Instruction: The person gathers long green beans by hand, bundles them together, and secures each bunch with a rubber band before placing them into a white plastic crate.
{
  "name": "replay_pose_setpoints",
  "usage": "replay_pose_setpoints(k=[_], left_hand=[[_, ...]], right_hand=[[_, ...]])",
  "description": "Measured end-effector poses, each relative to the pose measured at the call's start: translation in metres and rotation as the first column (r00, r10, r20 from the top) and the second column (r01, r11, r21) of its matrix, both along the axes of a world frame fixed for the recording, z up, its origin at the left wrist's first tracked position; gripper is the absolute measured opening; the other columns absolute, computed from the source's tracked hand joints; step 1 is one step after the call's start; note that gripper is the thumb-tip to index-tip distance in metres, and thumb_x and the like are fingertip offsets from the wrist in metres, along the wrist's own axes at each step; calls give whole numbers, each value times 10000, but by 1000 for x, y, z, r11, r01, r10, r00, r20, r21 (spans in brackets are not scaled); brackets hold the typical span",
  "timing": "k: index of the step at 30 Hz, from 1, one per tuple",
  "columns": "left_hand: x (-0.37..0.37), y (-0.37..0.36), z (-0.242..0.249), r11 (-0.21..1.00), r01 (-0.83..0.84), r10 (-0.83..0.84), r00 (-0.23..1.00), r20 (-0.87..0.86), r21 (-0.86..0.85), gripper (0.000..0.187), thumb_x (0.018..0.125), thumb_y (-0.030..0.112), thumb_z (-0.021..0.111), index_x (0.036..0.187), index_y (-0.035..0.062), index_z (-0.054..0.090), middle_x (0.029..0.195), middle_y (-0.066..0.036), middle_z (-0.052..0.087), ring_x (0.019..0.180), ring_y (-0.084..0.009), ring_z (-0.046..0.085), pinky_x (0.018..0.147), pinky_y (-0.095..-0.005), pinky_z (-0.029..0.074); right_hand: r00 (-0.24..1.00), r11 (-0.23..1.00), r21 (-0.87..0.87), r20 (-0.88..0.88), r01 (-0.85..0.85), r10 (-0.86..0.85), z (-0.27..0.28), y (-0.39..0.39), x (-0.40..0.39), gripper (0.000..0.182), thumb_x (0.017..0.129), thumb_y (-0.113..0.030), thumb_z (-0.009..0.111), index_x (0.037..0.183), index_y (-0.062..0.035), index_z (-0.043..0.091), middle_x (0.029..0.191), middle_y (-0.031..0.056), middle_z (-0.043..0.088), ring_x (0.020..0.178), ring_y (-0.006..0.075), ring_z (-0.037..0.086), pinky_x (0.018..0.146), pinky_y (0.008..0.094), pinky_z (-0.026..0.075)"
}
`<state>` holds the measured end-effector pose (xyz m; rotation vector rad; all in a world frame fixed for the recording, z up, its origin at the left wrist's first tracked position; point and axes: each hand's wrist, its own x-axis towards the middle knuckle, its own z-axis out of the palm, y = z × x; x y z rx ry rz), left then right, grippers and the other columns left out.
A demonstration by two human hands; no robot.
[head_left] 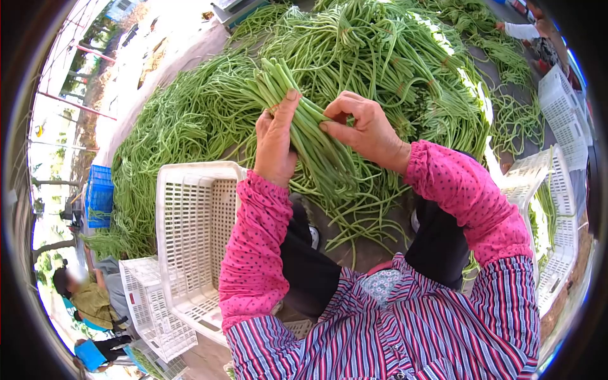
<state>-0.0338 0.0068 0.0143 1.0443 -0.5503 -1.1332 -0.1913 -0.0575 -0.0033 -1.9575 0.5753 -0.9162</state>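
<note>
A bundle of long green beans (320, 139) is held up in front of me, its cut ends fanned toward the upper left. My left hand (277, 139) wraps round the bundle near those ends, thumb pointing up along it. On the bundle's right side, my right hand (367, 126) has thumb and forefinger pinched together against the beans. Whether a single bean or something thin sits in that pinch is too small to tell. Behind and below the bundle spreads a large heap of loose long beans (190, 114).
A white plastic crate (166, 209) stands tilted at my left. Another white crate (563, 253) with beans is at my right, and a further white crate (560, 101) lies beyond. A blue crate (100, 190) stands far left. Other people are at the left and upper right edges.
</note>
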Motion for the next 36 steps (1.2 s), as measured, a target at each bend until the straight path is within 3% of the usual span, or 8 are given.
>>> replay_pose_setpoints(k=[4,13,16,18,20,22,26,36], left_hand=[[-5,2,0,998,53,-55,994,91,24,294,890,299,643,1005,36,581,846,-22,605,730,-104,586,665,-260,492],[-3,3,-10,995,20,-19,1000,-16,93,335,820,264,735,961,-1,586,818,-62,626,686,-135,616,610,-290,526],[-7,1,-17,993,-34,39,998,-43,114,290,883,290,652,928,5,613,830,-61,642,718,-136,631,639,-299,538],[9,-3,-15,979,-86,100,993,-67,185,284,886,324,639,923,44,609,840,-70,646,749,-196,644,686,-361,557],[45,-6,-17,957,-250,280,925,-256,146,307,878,377,639,935,80,583,886,-71,645,779,-229,635,708,-393,549],[61,-3,-4,955,-289,297,915,-275,68,303,888,409,612,911,109,576,912,-82,647,837,-256,632,763,-428,547],[55,3,-6,968,-239,250,937,-246,74,330,888,409,611,922,84,569,908,-85,631,840,-262,624,769,-478,547],[-1,5,4,997,43,-48,996,76,61,345,920,303,578,1045,-15,528,884,-164,643,755,-267,659,709,-387,570]], right_hand=[[998,978,204,43,-49,41,4,0,4,156,811,-116,663,847,20,595,726,78,577,659,147,566,618,288,467],[989,996,49,-119,-78,84,5,-2,-2,257,908,-199,563,817,42,554,683,178,555,618,243,543,586,371,432],[989,991,93,-107,-97,107,3,3,-9,238,921,-178,562,799,19,510,635,91,446,597,135,420,542,326,378],[961,984,113,-223,-139,162,-3,16,-23,239,919,-171,562,778,14,505,598,97,431,556,151,413,524,335,376],[936,977,110,-285,-180,205,-22,35,-39,234,893,-177,583,771,16,532,626,207,521,533,292,518,540,394,424],[953,970,209,-248,-121,173,-23,42,-44,241,910,-187,581,798,18,522,611,167,504,521,256,522,533,395,421],[992,809,574,72,-125,103,-21,18,-39,205,966,-222,531,880,-35,520,632,-30,509,535,43,490,465,206,375],[982,928,367,143,61,-121,15,0,-12,130,852,-119,649,884,5,629,728,-12,592,642,31,480,560,219,416]])
